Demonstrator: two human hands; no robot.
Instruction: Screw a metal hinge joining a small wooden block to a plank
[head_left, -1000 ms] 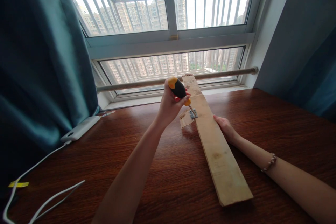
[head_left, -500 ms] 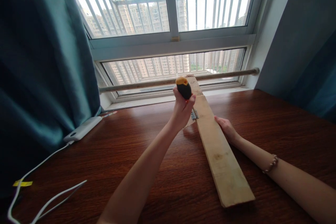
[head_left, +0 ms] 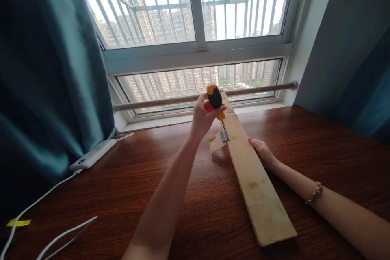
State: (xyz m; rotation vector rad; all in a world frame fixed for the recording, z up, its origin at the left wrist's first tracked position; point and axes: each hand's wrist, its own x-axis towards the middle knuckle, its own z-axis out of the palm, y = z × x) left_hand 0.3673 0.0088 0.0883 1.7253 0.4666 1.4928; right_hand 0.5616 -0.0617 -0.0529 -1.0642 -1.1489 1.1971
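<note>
A screwdriver with a yellow, black and red handle is in my left hand, its fingers closed round the grip. The shaft slants down to a small metal hinge at the left edge of a long wooden board. Whether the tip sits in a screw is too small to tell. A short wood piece lies under the hinge's left side. My right hand grips the board's right edge, its fingertips at the wood and partly hidden.
The board lies on a dark brown wooden surface. A white power bank with a white cable lies at left, beside a blue curtain. Past the board's far end, a metal rail crosses before the window.
My left fingers have shifted on the handle, and the screwdriver now stands more upright. The hinge and short wood piece show more plainly. My right hand stays at the board's edge.
</note>
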